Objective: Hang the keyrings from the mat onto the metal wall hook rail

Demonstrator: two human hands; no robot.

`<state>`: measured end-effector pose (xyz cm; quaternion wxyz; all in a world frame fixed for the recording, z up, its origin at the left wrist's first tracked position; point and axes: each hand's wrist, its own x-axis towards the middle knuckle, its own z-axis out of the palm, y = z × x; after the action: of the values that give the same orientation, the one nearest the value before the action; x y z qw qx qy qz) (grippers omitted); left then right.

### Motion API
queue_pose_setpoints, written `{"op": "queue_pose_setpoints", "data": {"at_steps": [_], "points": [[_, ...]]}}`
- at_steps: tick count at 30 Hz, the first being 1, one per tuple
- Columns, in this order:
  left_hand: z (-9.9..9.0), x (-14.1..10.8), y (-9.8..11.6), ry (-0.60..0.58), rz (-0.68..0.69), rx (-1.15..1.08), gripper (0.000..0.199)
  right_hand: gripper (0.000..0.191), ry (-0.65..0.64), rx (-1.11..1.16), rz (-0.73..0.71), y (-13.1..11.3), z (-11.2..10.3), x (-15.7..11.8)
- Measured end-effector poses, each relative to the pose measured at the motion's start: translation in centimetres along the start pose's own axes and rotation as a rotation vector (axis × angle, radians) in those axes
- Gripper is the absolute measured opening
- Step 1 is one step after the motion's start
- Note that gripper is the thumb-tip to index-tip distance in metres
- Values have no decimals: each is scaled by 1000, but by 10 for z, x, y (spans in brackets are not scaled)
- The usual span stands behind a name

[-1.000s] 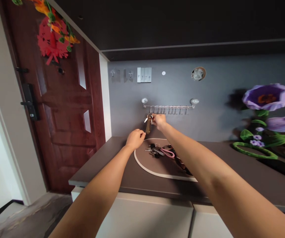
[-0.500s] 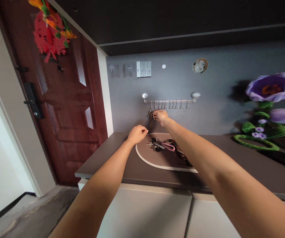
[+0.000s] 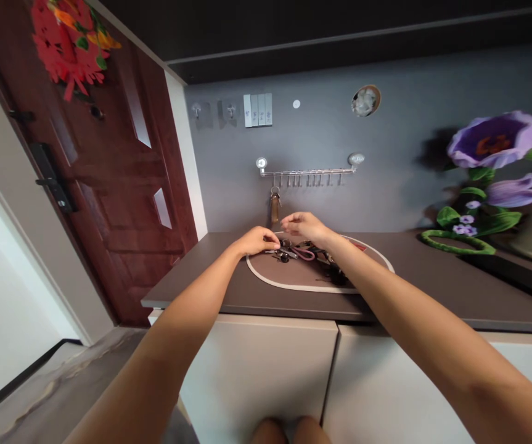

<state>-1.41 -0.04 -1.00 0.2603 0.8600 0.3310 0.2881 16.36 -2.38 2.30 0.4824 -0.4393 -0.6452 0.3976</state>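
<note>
Head view: keys [image 3: 285, 258] at the left hand [image 3: 257, 239]

Location of keys: on the mat [image 3: 272, 280], toward its left end, at and just right of the left fingertips. Long axis: roughly left to right, with the pink strap [image 3: 309, 257] trailing from the right end. Nearer hand: left. Offset from left fingertips to keys: very short, downward and rightward; contact not confirmable at this angle.

Left grip: thumb and fingers bent toward one another over the left end of the keys. Not possible to tell: closed on a key or merely poised above.

Right grip: fingers extended and slightly parted, nothing visible between them. Position of right hand [image 3: 306, 226]: over the far side of the mat, farther from the keys than the left.

Adjacent item: brown fob [image 3: 274, 209], hung by its ring at the left end of the rack [image 3: 309, 173]. Long axis: upright, crosswise to the lie of the keys. Bearing from right fingertips: just to the left and slightly up, no contact visible.

Right of the strap: dark items [image 3: 335, 274], partly hidden, shapes unclear.
</note>
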Motion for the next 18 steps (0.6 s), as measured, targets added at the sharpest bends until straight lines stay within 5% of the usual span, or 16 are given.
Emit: {"op": "queue_pose_setpoints", "data": {"at_steps": [6,18], "points": [[7,-1,2,-114,-14,-51,28,8,-78,-309,-75,27,-16,-10],[10,-5,9,-191,-35,12,32,18,-118,-813,-229,30,-9,-10]]}}
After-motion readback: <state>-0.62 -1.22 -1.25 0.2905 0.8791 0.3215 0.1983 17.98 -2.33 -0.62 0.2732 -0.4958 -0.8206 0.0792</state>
